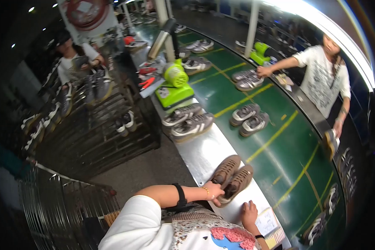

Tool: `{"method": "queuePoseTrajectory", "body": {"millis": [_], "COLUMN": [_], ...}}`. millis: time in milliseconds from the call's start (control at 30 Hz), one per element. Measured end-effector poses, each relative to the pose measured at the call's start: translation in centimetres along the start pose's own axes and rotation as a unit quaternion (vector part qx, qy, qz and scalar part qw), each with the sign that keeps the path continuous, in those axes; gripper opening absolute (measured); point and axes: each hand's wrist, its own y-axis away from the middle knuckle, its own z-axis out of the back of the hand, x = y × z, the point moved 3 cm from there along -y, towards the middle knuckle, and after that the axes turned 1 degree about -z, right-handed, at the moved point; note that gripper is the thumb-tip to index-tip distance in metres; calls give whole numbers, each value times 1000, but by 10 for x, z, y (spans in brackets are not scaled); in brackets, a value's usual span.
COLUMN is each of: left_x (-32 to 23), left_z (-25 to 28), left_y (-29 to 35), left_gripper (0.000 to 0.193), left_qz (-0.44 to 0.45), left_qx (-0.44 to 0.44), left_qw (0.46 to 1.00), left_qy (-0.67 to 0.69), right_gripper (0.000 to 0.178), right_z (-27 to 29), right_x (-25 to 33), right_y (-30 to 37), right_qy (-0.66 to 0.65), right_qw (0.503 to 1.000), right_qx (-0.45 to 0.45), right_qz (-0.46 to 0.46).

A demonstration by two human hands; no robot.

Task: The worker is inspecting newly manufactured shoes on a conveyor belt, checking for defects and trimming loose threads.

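Observation:
A pair of brown sneakers (240, 180) with gum soles sits side by side on the white metal ledge (196, 151) in front of me. My left hand (214, 192) is closed at their heel end, its fingers at the shoe openings; the exact grip is partly hidden. Close to my body, my right hand (249, 213) rests on the ledge with its fingers apart and nothing in them. Beside it lies a written paper sheet (266, 221). Farther up the ledge stands a pair of grey sneakers (191, 125) with white stripes.
A green conveyor belt (275, 141) with yellow lines carries several grey pairs. A bright green machine (173, 95) stands on the ledge. Across the belt, a person (325, 79) handles shoes; another person (77, 62) stands by the dark shoe rack (100, 133) at left.

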Motion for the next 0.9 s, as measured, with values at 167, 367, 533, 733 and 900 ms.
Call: {"method": "queuePoseTrajectory", "body": {"millis": [167,367,533,733,900], "left_x": [37,96,143,284,381], "left_z": [95,162,201,238,232], "left_y": [91,304,470,608,659], "left_gripper": [60,51,52,57,65], "left_qz": [-52,53,281,510,601], "left_qx": [-122,-389,-559,-448,-309], "left_qw": [961,911,760,667,701], "left_qy": [245,128,-180,-308,-227], "right_gripper": [51,73,68,67,70], "right_z": [-24,-42,-75,-59,-32], "right_x": [-17,19,76,147,199], "right_y": [7,-21,-54,-92,-92], "right_qy": [47,27,174,56,10], "right_qw": [998,995,983,996,991], "right_qx": [6,16,-49,-36,10], "right_qz": [-50,-90,16,-62,-131]}}
